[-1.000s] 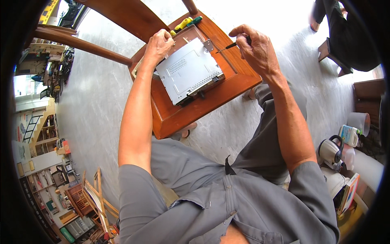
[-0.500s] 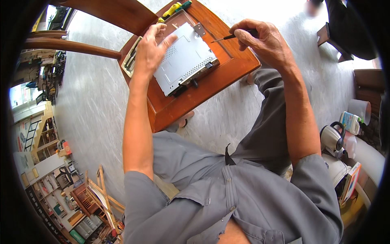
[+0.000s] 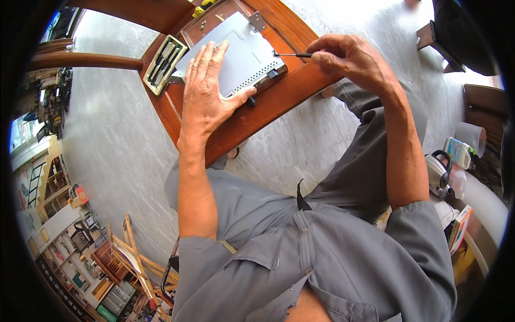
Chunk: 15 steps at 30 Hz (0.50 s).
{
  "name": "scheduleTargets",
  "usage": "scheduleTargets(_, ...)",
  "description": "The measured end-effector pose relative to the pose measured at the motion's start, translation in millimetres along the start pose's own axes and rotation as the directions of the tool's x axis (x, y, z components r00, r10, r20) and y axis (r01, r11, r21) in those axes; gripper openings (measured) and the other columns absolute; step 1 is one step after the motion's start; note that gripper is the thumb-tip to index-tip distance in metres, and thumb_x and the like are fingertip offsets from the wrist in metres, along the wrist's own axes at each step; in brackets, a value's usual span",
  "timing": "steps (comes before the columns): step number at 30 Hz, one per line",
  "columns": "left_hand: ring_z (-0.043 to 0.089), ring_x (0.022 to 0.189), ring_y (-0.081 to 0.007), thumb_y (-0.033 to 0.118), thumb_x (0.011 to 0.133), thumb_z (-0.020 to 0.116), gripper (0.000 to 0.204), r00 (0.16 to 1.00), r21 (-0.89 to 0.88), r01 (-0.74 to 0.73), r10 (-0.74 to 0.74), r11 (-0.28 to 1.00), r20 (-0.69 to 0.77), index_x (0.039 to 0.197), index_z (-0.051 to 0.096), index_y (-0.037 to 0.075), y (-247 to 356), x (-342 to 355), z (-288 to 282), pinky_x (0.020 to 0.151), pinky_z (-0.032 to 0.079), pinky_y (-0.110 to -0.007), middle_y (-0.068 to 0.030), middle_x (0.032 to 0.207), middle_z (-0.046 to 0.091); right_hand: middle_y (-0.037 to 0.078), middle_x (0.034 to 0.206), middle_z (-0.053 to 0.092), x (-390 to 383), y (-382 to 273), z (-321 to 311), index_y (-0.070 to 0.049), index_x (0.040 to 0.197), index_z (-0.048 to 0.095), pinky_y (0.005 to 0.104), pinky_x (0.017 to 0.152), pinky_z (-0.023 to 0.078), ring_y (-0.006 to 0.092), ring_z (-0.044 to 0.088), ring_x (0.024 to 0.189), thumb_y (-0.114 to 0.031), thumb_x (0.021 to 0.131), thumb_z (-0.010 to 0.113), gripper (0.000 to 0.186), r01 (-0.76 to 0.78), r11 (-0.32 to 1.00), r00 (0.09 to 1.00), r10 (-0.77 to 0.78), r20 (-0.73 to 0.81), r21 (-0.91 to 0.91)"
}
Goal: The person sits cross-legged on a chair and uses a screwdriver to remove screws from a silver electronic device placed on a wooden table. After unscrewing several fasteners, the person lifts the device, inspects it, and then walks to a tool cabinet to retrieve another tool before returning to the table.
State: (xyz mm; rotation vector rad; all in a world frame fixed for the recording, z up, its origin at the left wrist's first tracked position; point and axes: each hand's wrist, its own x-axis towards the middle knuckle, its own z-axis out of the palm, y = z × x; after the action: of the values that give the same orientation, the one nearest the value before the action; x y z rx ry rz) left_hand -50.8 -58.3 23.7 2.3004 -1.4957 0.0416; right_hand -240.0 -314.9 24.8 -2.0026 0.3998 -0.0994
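A flat silver metal-cased electronic unit (image 3: 241, 63), with rows of small holes and a black knob at its front, lies on a wooden chair seat (image 3: 236, 131). My left hand (image 3: 205, 96) rests on the case's left part, fingers stretched out and thumb spread toward the front edge. In my right hand (image 3: 354, 58) is a slim screwdriver (image 3: 289, 55) with a dark handle, held nearly level. Its tip meets the case's right side, by a small notch near the corner; whether a screw sits there is too small to tell.
A cream tray (image 3: 149, 81) of small dark-handled tools lies at the seat's left edge. A clear shallow tray (image 3: 193, 36) with small metal bits sits behind the unit, beside a yellow-handled tool (image 3: 198, 12). Chair rails (image 3: 91, 60) extend left. A kettle (image 3: 435, 170) stands at right.
My left hand has come down flat onto the case. The screwdriver has moved left, its tip now at the case's right side. The view has shifted, showing more of the cream tray.
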Motion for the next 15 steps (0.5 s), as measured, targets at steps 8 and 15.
scheduleTargets(8, 0.044, 0.145, -0.0359, 0.05, 0.074, 0.087, 0.091, 1.0, -0.054, -0.017, 0.016, 0.998, -0.022, 0.149, 0.052, 0.011, 1, -2, 2, 0.123, 0.03, -0.05, -0.0195, 0.154, 0.049, 0.004, 0.072, 0.064, -5, 14, -3, -0.001, 0.12, 0.065, 0.0311, 0.056, 0.052, 0.0127, 0.062, 0.064, -0.014, 0.102, 0.053, 0.025, -0.07, 0.985, 0.996, 0.061, 0.062, 0.156)
scheduleTargets(15, 0.043, 0.144, -0.0368, 0.044, 0.075, 0.087, 0.088, 0.999, -0.051, -0.051, 0.051, 0.997, -0.001, 0.148, 0.053, 0.01, 10, 9, 6, 0.123, 0.029, -0.053, -0.0187, 0.154, 0.048, 0.017, 0.089, 0.069, -4, -1, 0, 0.0, 0.118, 0.063, 0.0383, 0.072, 0.055, 0.0283, 0.069, 0.071, -0.005, 0.093, 0.051, 0.029, 0.036, 0.998, 0.996, -0.032, 0.08, -0.057)
